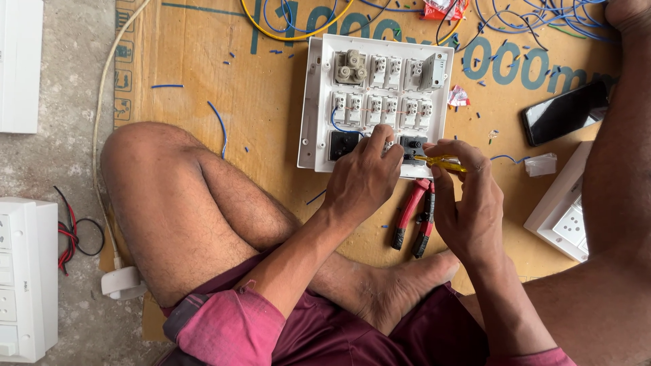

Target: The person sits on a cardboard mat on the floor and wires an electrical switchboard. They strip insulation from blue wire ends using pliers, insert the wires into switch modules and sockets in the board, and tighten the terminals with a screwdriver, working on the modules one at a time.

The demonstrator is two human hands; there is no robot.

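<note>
Lying almost level, the yellow-handled screwdriver (444,162) runs left to right, its tip aimed left at a black socket module (412,146) on the near edge of the white switch plate (310,102); the tip itself is hidden behind fingers. The right hand (468,196) pinches its handle. The left hand (363,177) presses on the plate's near edge, seemingly gripping a small white part, though that is hard to make out. Red-handled pliers (413,217) lie just beside on the cardboard sheet (190,61). A phone (563,112) rests towards the cardboard's right edge
</note>
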